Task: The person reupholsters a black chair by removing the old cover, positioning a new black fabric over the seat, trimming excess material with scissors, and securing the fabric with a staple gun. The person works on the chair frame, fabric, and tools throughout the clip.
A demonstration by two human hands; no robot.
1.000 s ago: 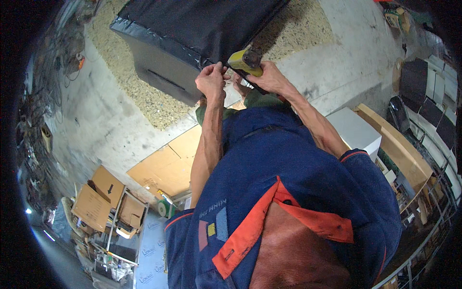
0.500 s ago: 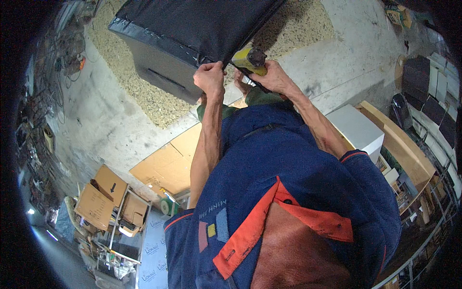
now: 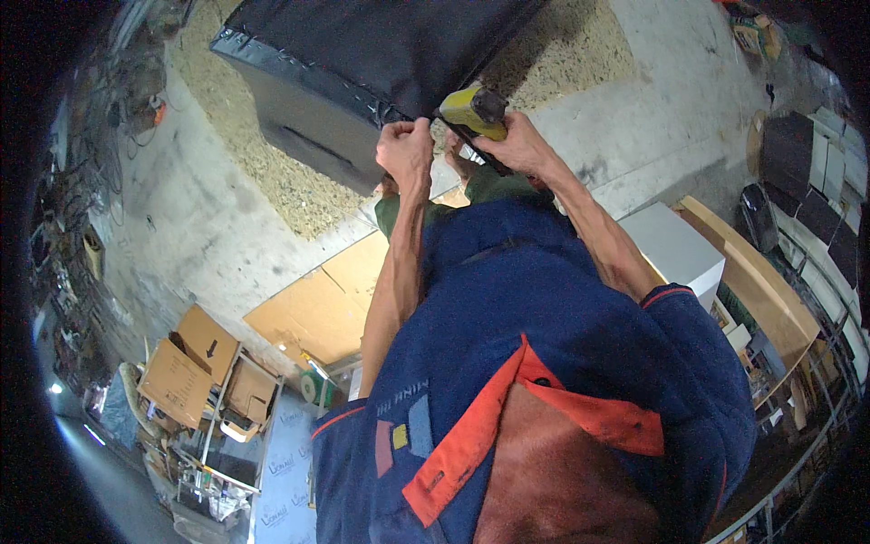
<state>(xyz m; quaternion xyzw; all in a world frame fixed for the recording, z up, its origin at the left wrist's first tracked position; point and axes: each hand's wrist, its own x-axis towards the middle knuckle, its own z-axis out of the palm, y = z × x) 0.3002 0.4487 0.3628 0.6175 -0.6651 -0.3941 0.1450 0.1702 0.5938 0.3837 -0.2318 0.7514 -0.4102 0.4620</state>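
A large black upholstered piece (image 3: 313, 140) stands before me, with dark fabric (image 3: 381, 54) over its top and what look like staples along the edge. My left hand (image 3: 405, 156) is closed at its near corner, pinching the fabric edge there. Just to the right, my right hand (image 3: 526, 145) grips a yellow and black staple gun (image 3: 471, 111). The gun's nose points left, close to the corner and the left fingertips. Whether it touches the fabric I cannot tell.
Under the piece lies a speckled foam sheet (image 3: 308, 213) on the concrete floor (image 3: 199, 245). Flat cardboard (image 3: 317, 290) lies by my left forearm. Cardboard boxes (image 3: 181, 372) stand at lower left. A white box (image 3: 671, 245) and a curved wooden panel (image 3: 752, 281) are at right.
My left hand has shifted slightly right at the corner, its fingers turned a little. The staple gun has tilted slightly. The whole view has shifted a little.
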